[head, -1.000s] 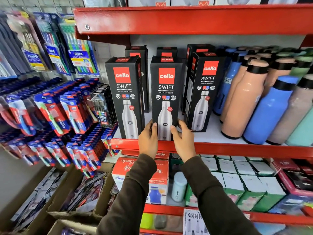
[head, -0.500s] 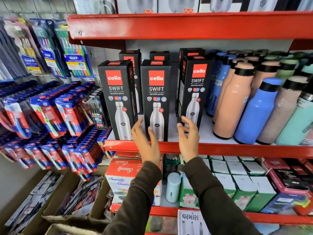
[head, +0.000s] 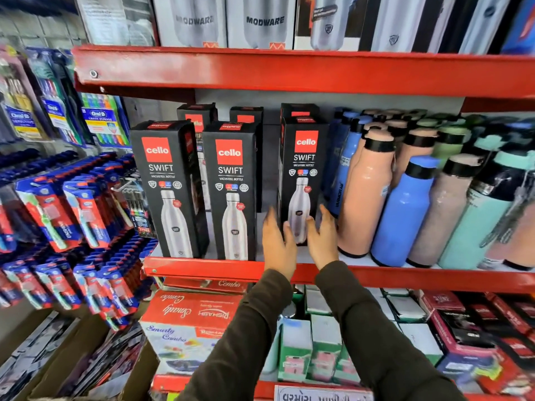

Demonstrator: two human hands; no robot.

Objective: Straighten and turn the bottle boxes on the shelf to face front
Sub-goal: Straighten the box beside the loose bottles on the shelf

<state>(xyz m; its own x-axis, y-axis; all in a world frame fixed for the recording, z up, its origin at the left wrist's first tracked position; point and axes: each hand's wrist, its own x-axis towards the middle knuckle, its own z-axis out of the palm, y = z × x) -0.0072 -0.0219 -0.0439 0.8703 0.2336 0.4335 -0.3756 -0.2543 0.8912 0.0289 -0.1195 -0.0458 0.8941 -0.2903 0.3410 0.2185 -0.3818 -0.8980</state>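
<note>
Three black "cello SWIFT" bottle boxes stand along the front of the red shelf [head: 202,268]. The left box [head: 168,180] is turned slightly, showing its right side. The middle box [head: 231,183] faces front. The right box [head: 302,169] stands a little further back, a gap away from the middle one. My left hand [head: 278,241] is at this box's lower left edge, thumb on its front. My right hand [head: 322,235] clasps its lower right corner. Both hands are blurred. More black boxes [head: 197,117] stand in a back row, mostly hidden.
Peach, blue and mint bottles [head: 405,209] crowd the shelf just right of the right box. Toothbrush packs [head: 58,204] hang at the left. The upper red shelf [head: 289,70] carries Modware boxes. Red combo boxes [head: 188,316] and small cartons sit on the shelf below.
Both hands have left the middle box and moved right to the base of the right box. My view has shifted closer and to the right.
</note>
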